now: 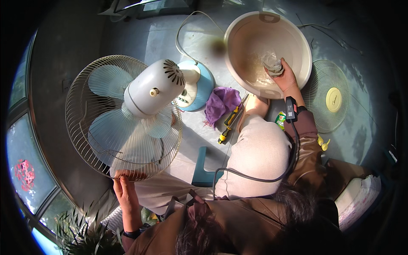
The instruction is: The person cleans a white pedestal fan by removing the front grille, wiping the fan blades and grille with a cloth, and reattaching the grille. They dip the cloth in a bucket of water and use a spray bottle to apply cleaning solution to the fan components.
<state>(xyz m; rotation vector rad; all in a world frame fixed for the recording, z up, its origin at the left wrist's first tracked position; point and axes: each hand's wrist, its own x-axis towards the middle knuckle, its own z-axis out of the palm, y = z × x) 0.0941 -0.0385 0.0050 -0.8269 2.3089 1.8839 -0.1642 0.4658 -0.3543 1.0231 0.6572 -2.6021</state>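
Note:
An electric fan [148, 91] with pale blue blades stands at the left, its front guard off and its wire rear guard [76, 140] still around the blades. My left hand [126, 191] grips the lower rim of that guard, thumb and fingers closed at the wire. At the right, my right hand [288, 80] is over a large beige basin [302, 51] and clutches a crumpled greyish-white wet cloth [273, 66]. Cloudy water lies in the basin around the cloth.
Right of the basin lies the round front guard [327, 100]. A purple cloth [221, 104] and yellow-black screwdrivers [225, 135] lie by the fan's blue base [204, 87]. A green packet [280, 120] and a yellow object [324, 143] are near my right sleeve. A plant [91, 231] stands lower left.

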